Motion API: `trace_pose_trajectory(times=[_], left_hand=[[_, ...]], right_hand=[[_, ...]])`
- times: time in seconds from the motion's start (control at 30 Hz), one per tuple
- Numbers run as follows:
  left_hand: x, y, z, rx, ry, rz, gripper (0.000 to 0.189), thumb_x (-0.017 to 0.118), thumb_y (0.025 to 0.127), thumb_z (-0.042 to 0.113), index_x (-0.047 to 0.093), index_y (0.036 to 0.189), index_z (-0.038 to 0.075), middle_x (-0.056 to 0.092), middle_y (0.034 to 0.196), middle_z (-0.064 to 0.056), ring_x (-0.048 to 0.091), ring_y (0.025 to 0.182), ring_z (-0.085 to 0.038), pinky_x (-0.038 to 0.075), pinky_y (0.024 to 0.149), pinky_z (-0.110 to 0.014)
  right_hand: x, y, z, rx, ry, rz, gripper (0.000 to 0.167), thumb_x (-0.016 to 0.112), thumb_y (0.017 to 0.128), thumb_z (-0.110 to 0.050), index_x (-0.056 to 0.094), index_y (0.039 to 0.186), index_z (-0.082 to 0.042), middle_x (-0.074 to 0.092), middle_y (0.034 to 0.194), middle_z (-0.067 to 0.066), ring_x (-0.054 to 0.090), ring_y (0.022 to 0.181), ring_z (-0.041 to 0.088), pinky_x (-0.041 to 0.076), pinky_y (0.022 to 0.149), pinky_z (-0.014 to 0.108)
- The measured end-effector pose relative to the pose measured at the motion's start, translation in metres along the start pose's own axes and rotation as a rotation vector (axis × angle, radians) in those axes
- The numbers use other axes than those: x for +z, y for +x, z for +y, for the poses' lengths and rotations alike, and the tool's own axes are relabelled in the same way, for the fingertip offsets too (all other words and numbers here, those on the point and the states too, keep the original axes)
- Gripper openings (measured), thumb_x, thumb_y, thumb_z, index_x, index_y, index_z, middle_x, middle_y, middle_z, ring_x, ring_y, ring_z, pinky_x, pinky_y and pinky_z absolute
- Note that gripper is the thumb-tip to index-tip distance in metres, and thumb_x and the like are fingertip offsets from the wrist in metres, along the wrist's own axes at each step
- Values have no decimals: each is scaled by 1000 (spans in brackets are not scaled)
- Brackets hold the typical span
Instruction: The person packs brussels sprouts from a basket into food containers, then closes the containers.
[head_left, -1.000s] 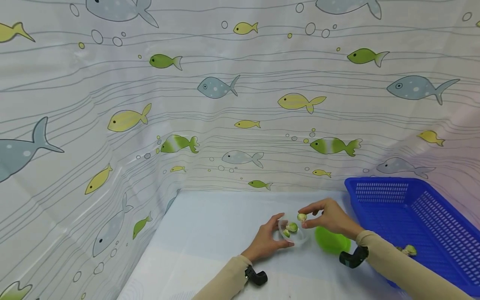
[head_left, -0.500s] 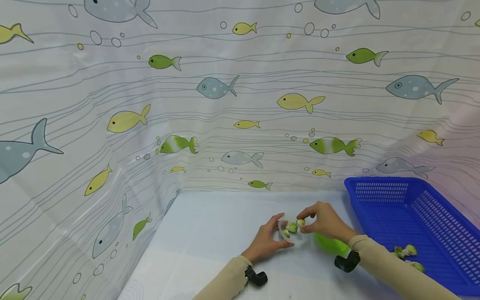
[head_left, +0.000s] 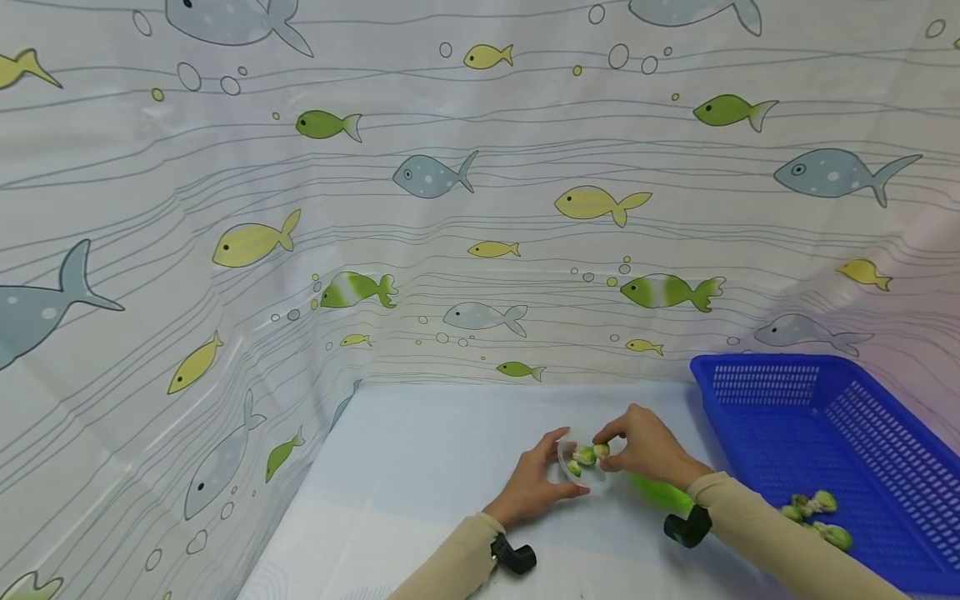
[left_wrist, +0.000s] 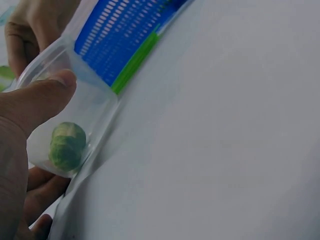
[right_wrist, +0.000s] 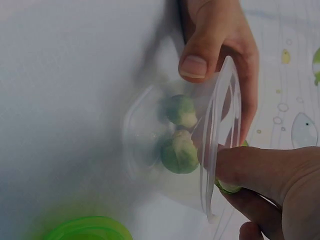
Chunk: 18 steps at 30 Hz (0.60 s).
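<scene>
My left hand (head_left: 528,483) grips a clear plastic container (right_wrist: 145,125) from the left, its thumb at the near side. The container leans with its mouth facing up and towards my right hand (head_left: 648,450). Inside lie Brussels sprouts (right_wrist: 180,152), green with pale stem ends. Between thumb and fingers, my right hand pinches another Brussels sprout (head_left: 602,451) at the container's mouth. In the left wrist view, sprouts (left_wrist: 67,146) show through the container wall, while the right hand's fingers are partly hidden behind the rim.
A lime green bowl (head_left: 660,492) stands right of the container, partly covered by my right hand and wrist camera. At the right, a blue perforated basket (head_left: 817,433) holds several Brussels sprouts (head_left: 832,535). A fish-patterned curtain (head_left: 480,275) rises behind the white tabletop (head_left: 420,458).
My right hand has moved left and down, bringing its sprout to the container's mouth. The sleeve's shift uncovers more sprouts in the basket. My left hand stays put.
</scene>
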<state>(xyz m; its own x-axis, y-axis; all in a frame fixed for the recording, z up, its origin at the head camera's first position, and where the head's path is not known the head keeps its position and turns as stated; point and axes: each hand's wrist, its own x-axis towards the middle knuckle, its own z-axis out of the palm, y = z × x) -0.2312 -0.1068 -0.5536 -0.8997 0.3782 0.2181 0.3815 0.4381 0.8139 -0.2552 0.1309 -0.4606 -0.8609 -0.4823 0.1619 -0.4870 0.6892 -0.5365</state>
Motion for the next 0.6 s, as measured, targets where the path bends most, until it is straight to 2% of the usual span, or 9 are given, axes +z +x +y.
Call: trace_pose_trajectory(times=[0.1,0.27,0.6], left_hand=[[0,0,0,-4,1,-1,94,88,88,42,37,164,17,64,150,2,61,138,-16,46,118,-44],[-1,0,0,-5,-6,-1,94,88,88,42,38,164,18,64,151,1,61,138,-17,46,118,-44],[-1,0,1,9,-15,-1,93,89,88,36,38,164,16,63,151,-4,62,137,-18,47,116,-38]], right_hand=[[3,1,0,9,-40,5,28,99,69,-14,88,95,-14,79,87,-8,57,85,21,45,73,33],[6,4,-2,52,-81,-10,27,100,68,-16,88,92,-15,75,85,-8,52,83,15,45,73,33],[12,9,-9,156,-134,-84,26,100,67,-15,87,89,-15,71,84,-6,51,83,17,46,71,34]])
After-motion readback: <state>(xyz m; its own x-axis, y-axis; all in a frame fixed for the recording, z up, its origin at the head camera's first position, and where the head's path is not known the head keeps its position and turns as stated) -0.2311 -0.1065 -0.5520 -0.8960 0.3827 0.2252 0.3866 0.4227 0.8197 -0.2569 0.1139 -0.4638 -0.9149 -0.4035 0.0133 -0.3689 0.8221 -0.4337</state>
